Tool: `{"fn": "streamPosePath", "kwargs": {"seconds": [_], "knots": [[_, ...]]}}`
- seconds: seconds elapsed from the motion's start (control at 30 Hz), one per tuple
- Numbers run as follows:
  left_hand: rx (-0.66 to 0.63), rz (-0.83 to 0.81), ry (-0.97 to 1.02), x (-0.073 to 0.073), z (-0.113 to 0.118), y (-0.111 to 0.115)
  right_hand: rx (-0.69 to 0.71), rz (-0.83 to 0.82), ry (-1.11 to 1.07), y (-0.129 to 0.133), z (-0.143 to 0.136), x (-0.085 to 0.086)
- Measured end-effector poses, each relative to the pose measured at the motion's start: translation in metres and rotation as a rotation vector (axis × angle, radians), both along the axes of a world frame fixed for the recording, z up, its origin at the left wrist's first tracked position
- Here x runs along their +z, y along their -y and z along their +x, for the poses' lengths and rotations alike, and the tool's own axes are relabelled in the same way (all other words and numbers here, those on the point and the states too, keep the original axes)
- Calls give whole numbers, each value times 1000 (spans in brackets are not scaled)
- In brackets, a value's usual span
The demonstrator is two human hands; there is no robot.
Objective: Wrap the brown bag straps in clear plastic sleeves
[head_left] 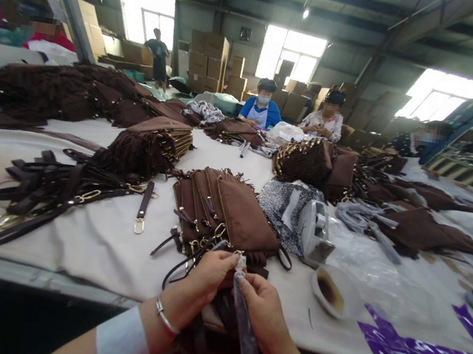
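At the table's front edge, my left hand [210,269] pinches the gold clasp end of a strap wrapped in a translucent plastic sleeve [246,323]. Close beside it, my right hand [261,304] has its fingers closed on the upper part of the same wrapped strap, which hangs down toward my lap. Just beyond both hands lies a fanned stack of brown pouches [245,218] with gold zippers and rings. Dark wrist straps [53,188] with gold clasps are heaped to the left, and one short strap [146,201] lies apart from them.
Behind are piles of brown fringed pouches [147,141]. To the right stand a tape dispenser [315,232], a white bowl [333,290] with brown residue, and purple tape [420,350] at the table edge. Several people sit or stand farther back, one in blue [261,108].
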State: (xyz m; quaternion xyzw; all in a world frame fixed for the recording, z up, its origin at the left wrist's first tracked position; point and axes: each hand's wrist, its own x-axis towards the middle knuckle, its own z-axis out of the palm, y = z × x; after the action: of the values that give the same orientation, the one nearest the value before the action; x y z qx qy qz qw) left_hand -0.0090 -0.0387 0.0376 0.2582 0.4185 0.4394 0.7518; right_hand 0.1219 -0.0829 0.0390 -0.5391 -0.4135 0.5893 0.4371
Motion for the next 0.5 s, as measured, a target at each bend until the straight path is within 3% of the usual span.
{"fn": "streamPosePath", "kwargs": {"seconds": [0.17, 0.23, 0.3, 0.4, 0.47, 0.5], "knots": [[-87, -34, -49, 10, -4, 18, 116, 205, 269, 3, 9, 5], [-161, 66, -255, 14, -6, 25, 143, 147, 205, 4, 12, 4], [-182, 284, -556, 19, -12, 24, 153, 19, 28, 6, 14, 4], [49, 566, -868, 29, -29, 3, 116, -127, -253, 7, 18, 9], [219, 568, -933, 35, -39, -21, 85, -124, -355, 5, 18, 15], [241, 518, -929, 37, -42, -34, 79, -103, -378, 3, 16, 18]]}}
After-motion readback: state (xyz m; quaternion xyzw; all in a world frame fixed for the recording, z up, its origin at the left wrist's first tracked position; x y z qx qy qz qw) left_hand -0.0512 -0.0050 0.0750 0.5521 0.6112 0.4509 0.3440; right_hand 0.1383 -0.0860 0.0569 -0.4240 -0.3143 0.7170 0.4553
